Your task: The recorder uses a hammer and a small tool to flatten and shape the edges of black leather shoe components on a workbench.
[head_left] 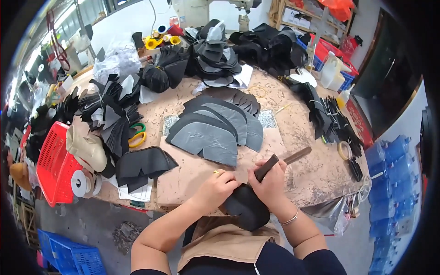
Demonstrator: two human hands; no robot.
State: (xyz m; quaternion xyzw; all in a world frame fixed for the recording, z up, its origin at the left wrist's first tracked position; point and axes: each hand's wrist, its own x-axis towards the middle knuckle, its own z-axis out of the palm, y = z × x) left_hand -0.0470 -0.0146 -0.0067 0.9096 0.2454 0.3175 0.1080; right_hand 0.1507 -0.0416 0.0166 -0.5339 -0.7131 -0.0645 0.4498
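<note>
- Lying at the near edge of the worktable (pixel 302 181), half overhanging toward the lap: a dark rounded leather piece (pixel 245 208), kept close so both hands can work it against the board.
- Pinning that piece down from its left side: left hand (pixel 215 188), fingers curled narrow and pressed onto the leather, apparently to stop it sliding; ring on one finger.
- Closed in a fist round a dark brown wooden-handled tool (pixel 282 161): right hand (pixel 270 183), handle angled up and away to the right, working end hidden under the fingers, seemingly bearing on the leather's upper edge.
- Fanned out just beyond the hands: a stack of grey curved cut pieces (pixel 215 128), overlapped like shingles, probably for taking one at a time.
- Set to the left, within reach: a pile of black cut pieces on paper (pixel 142 165), green-and-yellow scissors (pixel 137 135), a red basket (pixel 52 165).
- Parked to the right: a tape roll (pixel 344 150), black bundles (pixel 330 119).
</note>
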